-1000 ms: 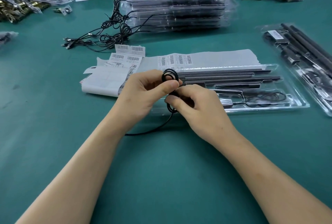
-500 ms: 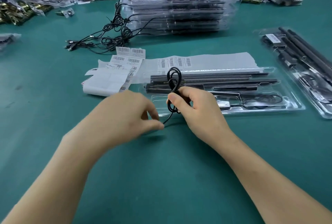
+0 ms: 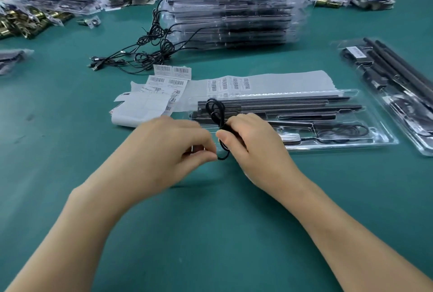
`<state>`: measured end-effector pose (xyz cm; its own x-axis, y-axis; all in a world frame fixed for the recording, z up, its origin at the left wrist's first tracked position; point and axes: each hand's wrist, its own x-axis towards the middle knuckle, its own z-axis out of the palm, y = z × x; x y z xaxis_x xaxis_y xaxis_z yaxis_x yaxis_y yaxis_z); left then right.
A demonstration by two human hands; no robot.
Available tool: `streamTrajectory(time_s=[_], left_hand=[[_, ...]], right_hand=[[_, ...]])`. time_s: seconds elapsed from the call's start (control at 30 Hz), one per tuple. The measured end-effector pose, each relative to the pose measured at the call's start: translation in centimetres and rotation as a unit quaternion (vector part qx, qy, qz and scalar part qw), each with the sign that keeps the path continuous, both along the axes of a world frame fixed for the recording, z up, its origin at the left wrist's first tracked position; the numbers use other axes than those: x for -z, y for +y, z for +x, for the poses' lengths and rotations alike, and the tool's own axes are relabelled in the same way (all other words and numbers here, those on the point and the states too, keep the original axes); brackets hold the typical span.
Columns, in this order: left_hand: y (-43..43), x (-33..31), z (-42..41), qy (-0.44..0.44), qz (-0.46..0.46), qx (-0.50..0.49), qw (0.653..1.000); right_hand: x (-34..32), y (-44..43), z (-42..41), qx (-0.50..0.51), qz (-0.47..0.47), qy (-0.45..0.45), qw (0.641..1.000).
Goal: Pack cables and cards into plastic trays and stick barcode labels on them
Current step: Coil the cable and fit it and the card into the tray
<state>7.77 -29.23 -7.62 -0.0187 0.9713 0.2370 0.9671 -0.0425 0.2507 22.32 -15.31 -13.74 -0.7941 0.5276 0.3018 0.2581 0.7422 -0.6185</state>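
My right hand [image 3: 255, 146] grips a coiled black cable [image 3: 215, 110] at its waist, loops standing up above my thumb. My left hand [image 3: 164, 151] pinches the cable's loose end low down, just left of the coil. Behind them lies an open clear plastic tray [image 3: 379, 141] holding long black strips and another coiled cable [image 3: 339, 131]. Sheets of barcode labels [image 3: 229, 84] lie behind the tray's left end.
A tall stack of packed trays [image 3: 234, 12] stands at the back. A tangle of loose black cables [image 3: 140, 55] lies to its left. Another filled tray [image 3: 393, 90] lies at the right edge. Brass hardware [image 3: 25, 24] and bagged parts line the far left.
My left hand left the top of the coil, dropped to the trailing end and drew it in close. The slack that lay on the table is gone, wound up at the coil.
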Motion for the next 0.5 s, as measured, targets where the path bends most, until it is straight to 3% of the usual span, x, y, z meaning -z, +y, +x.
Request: streamTrajectory(time_s=[0.1, 0.27, 0.5], left_hand=[[1.5, -0.7, -0.3, -0.007, 0.054, 0.022, 0.998], [3.7, 0.3, -0.6, -0.112, 0.113, 0.015, 0.987], [3.9, 2.8, -1.9, -0.18, 0.15, -0.009, 0.972]], right_hand=[[0.0, 0.0, 0.1, -0.026, 0.036, -0.012, 0.999], [-0.4, 0.4, 0.4, -0.059, -0.039, -0.019, 0.997], [-1.0, 0.8, 0.9, -0.113, -0.053, -0.054, 0.991]])
